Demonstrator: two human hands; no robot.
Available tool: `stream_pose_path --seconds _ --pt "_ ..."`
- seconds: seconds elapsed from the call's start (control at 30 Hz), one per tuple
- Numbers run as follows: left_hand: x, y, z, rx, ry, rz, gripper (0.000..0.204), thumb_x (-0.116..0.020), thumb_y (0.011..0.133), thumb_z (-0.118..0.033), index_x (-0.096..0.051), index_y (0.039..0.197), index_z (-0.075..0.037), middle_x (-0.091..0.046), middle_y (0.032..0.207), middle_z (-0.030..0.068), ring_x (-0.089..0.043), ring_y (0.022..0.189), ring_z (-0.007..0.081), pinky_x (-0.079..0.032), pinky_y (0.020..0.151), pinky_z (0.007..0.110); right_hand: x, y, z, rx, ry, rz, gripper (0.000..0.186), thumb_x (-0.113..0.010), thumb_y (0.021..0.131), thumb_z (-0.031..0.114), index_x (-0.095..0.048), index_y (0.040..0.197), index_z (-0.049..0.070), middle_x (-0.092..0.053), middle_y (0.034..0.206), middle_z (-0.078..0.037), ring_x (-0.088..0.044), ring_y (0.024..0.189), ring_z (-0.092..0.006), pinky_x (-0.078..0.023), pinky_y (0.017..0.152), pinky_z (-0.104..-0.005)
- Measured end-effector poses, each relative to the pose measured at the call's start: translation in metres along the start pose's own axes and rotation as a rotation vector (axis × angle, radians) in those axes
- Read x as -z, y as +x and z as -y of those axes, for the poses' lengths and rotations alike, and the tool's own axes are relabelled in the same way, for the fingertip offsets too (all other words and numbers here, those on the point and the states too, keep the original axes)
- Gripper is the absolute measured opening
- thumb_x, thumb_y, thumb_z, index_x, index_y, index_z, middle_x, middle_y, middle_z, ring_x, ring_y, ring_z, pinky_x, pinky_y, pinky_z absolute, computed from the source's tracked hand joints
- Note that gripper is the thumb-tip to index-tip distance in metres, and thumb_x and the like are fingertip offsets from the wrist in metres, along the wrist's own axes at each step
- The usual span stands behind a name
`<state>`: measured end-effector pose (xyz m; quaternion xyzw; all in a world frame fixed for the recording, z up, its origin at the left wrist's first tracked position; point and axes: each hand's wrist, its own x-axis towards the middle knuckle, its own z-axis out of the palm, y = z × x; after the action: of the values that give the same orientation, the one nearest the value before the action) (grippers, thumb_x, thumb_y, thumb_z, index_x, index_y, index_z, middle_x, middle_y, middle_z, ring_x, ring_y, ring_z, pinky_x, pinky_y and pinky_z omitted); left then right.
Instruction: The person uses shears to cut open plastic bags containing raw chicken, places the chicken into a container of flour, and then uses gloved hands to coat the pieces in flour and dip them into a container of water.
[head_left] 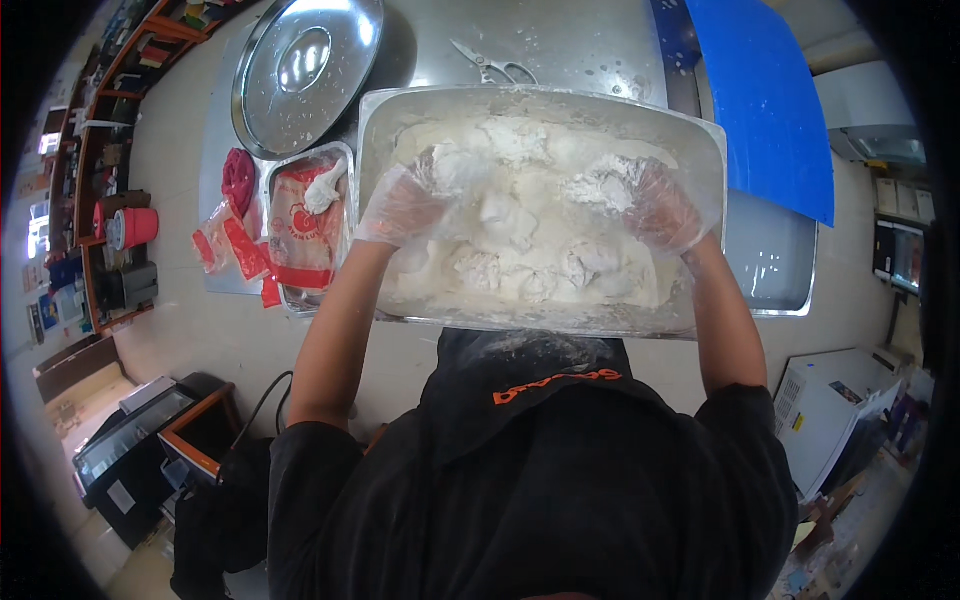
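A rectangular metal tray (640, 108) full of white flour (510, 185) is in front of me. Lumpy flour-coated pieces (540, 280) lie in it, mostly toward the near side; what is under the coating is hidden. My left hand (415, 195), in a clear plastic glove, reaches into the left part of the flour. My right hand (650, 200), gloved alike, is in the right part, beside a white clump. Flour covers the fingers of both hands, so whether they grip anything is hidden.
Scissors (492, 66) lie beyond the tray, and a round metal lid (308, 75) is at the far left. A smaller tray (350, 165) with a red-and-clear plastic bag (305, 225) stands left. A blue sheet (765, 110) and another metal tray (785, 265) are on the right.
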<state>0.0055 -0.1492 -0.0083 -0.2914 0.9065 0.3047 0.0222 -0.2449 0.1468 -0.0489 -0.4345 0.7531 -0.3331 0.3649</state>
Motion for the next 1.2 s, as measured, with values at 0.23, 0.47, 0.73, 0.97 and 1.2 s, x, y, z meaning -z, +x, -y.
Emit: stream_pose_path --seconds 0.23,0.47,0.73,0.97,1.2 --pt "0.037 -0.027 0.001 -0.156 0.22 -0.068 0.043 -0.072 0.075 -0.014 -0.061 0.115 -0.003 -0.067 0.098 0.0139 -0.066 0.088 0.029 -0.053 0.078 0.035 0.02 -0.015 0.117 0.013 -0.444 -0.094 0.04 -0.073 0.08 0.023 -0.061 0.116 0.008 -0.063 0.107 -0.012 -0.063 0.092 -0.0262 -0.053 0.082 -0.0404" --pt "0.06 -0.041 0.01 -0.348 0.059 -0.286 0.035 -0.07 0.073 -0.006 -0.064 0.107 -0.007 -0.066 0.096 0.0127 -0.065 0.084 0.0306 -0.053 0.073 0.037 0.025 -0.019 0.118 0.041 -0.789 0.011 0.044 -0.073 0.078 0.032 -0.061 0.115 0.011 -0.064 0.102 -0.015 -0.062 0.094 -0.0322 -0.051 0.083 -0.0418" --pt "0.109 -0.06 -0.04 -0.569 0.404 -0.15 0.047 -0.065 0.076 -0.003 -0.057 0.121 -0.01 -0.06 0.108 0.0104 -0.066 0.085 0.0253 -0.054 0.071 0.034 0.0 -0.003 0.1 0.212 -0.625 0.083 0.043 -0.072 0.076 0.02 -0.06 0.116 0.011 -0.065 0.1 -0.017 -0.062 0.093 -0.0319 -0.05 0.084 -0.0398" --pt "0.031 -0.028 -0.062 -0.451 0.786 0.451 0.047 -0.061 0.084 -0.016 -0.051 0.129 -0.015 -0.052 0.127 0.0157 -0.064 0.096 0.0326 -0.054 0.078 0.04 -0.007 -0.003 0.143 -0.11 -1.138 0.65 0.049 -0.062 0.077 0.011 -0.054 0.125 0.003 -0.067 0.099 -0.018 -0.067 0.088 -0.0309 -0.054 0.074 -0.0378" --pt "-0.034 0.0 -0.011 -0.458 0.452 0.372 0.035 -0.061 0.083 -0.022 -0.058 0.117 -0.013 -0.057 0.116 0.0132 -0.063 0.092 0.0326 -0.053 0.078 0.04 -0.065 -0.032 0.033 0.09 -1.249 0.322 0.036 -0.053 0.086 0.013 -0.054 0.119 0.0 -0.066 0.091 -0.018 -0.066 0.079 -0.0293 -0.054 0.07 -0.0366"
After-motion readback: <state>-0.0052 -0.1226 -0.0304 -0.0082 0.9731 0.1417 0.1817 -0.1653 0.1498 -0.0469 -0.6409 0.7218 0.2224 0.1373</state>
